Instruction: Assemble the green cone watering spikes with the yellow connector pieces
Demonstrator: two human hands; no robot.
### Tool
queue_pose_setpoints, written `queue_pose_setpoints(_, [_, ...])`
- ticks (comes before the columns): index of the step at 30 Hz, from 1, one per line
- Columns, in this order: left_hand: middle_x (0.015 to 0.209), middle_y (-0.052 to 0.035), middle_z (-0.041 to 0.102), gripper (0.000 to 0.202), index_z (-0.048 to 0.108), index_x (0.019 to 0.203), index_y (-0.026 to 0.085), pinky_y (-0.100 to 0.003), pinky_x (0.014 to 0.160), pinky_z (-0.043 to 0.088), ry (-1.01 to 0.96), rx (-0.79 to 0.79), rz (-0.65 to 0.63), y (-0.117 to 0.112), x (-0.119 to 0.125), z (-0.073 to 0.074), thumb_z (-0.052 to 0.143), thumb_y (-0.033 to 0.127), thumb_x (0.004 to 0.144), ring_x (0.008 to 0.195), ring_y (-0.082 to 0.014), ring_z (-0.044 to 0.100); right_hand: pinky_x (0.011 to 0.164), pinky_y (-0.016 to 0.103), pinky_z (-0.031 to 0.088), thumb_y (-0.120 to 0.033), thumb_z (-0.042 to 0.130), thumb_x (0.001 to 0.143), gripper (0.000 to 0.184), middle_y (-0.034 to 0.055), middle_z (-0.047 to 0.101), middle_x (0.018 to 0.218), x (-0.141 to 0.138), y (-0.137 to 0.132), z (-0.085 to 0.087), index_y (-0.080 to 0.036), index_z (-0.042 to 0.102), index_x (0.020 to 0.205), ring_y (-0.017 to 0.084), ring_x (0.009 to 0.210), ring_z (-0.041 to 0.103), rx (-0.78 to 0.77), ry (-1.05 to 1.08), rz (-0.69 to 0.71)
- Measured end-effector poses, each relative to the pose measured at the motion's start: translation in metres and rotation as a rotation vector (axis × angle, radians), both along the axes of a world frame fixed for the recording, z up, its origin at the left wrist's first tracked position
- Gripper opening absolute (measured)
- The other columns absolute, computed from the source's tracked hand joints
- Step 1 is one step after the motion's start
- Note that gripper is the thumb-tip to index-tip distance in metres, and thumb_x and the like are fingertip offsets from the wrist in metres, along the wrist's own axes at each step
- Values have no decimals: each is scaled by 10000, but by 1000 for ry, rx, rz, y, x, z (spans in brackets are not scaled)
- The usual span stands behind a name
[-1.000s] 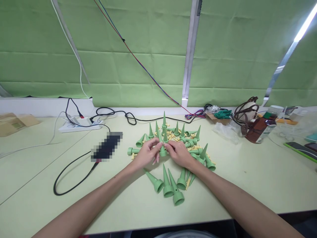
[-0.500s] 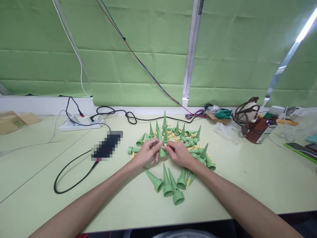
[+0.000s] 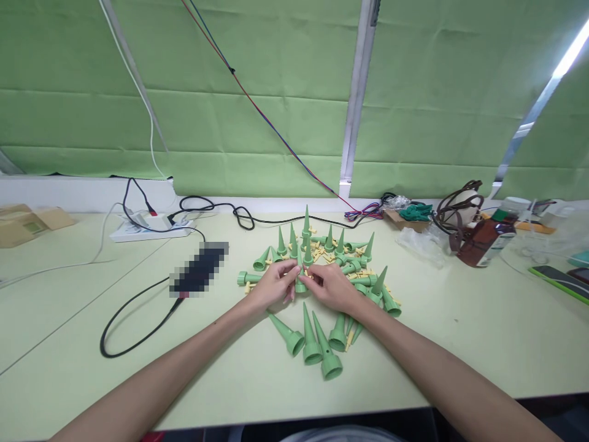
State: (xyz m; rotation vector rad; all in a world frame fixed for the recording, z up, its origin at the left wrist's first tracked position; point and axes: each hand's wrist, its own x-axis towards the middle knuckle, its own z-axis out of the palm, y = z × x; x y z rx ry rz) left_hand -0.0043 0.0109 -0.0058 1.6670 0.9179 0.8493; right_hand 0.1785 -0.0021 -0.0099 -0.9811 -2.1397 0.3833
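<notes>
My left hand (image 3: pixel 277 283) is closed around a green plastic watering spike (image 3: pixel 300 284), held upright with its point up and its wide cup end down. At the spike's side, my right hand (image 3: pixel 335 286) pinches with thumb and forefinger; a bit of a small yellow valve (image 3: pixel 307 275) shows at these fingertips, mostly hidden. Several more green spikes stand or lie around both hands. Nearest to me, a green spike (image 3: pixel 311 344) lies with its cup facing me, among others. Small yellow valves (image 3: pixel 322 253) are heaped behind the hands.
A power strip (image 3: pixel 151 229) and a blurred-out dark device (image 3: pixel 199 270) with a black cable lie to the left. A cardboard piece (image 3: pixel 32 226) sits at far left. On the right are a brown bottle (image 3: pixel 486 240), clear plastic bags (image 3: pixel 421 245) and a phone (image 3: pixel 559 282).
The held spike has become a little more upright, and my right thumb has shifted slightly down and left against it. Both hands stay in nearly the same place.
</notes>
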Motion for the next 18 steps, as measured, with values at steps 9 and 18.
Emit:
queue_pose_setpoints(9, [491, 41, 482, 484, 555, 744, 155, -214, 398, 386, -38, -9, 21, -1, 4, -2, 471, 598, 919, 391, -95, 457, 529, 231, 291, -352, 659, 856, 347, -62, 452, 536, -6, -2, -1, -194, 455, 624, 95, 503, 397, -17, 23, 22])
queue_pose_setpoints(18, [460, 69, 464, 429, 485, 731, 184, -211, 376, 373, -27, -49, 4, -5, 5, 2, 553, 579, 885, 364, -101, 469, 511, 231, 252, -423, 694, 845, 457, -78, 394, 502, -7, -1, -4, -187, 408, 577, 78, 481, 336, -49, 76, 56])
